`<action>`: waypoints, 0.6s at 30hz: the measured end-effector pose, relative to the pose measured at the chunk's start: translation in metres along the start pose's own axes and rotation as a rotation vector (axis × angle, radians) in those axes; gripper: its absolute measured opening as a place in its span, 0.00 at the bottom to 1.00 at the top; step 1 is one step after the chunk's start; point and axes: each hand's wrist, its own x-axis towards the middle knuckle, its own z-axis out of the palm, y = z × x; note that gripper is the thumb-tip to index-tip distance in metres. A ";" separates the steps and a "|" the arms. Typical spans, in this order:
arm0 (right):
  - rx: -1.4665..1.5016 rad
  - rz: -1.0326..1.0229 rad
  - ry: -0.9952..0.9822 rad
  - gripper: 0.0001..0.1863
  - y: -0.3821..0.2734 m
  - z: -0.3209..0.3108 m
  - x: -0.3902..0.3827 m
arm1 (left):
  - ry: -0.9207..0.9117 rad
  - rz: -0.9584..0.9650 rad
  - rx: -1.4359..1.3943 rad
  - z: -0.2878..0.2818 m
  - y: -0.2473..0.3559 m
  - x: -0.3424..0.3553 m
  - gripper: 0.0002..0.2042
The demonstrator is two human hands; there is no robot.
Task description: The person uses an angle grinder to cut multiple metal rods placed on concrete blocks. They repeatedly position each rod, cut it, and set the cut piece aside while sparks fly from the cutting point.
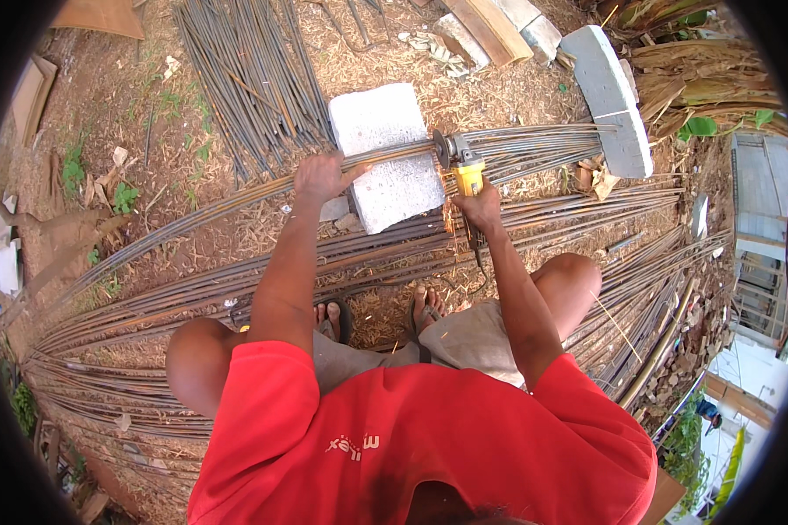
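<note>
**Grinder and metal rods at a white block**

Metal rods (390, 155) cross the white block (394, 197). The left hand (321, 178) curls around them at its left edge; the right hand (480, 208) grips a yellow grinder (470, 178), disc at the right edge, sparks (450, 214) below. A rod pile (249, 83) lies beyond the far left corner; a grey slab (615, 114) lies rightward. The red shirt (446, 429) bears pale lettering.
</note>
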 end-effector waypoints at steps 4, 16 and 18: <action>-0.001 -0.067 -0.004 0.36 0.007 0.000 -0.001 | 0.007 -0.014 -0.002 0.000 0.002 -0.001 0.52; -0.019 -0.015 0.003 0.36 -0.015 -0.008 -0.022 | 0.006 0.004 -0.009 0.001 0.003 -0.013 0.53; -0.040 -0.042 0.024 0.36 -0.018 -0.008 -0.023 | 0.029 0.007 0.008 0.002 0.003 -0.013 0.52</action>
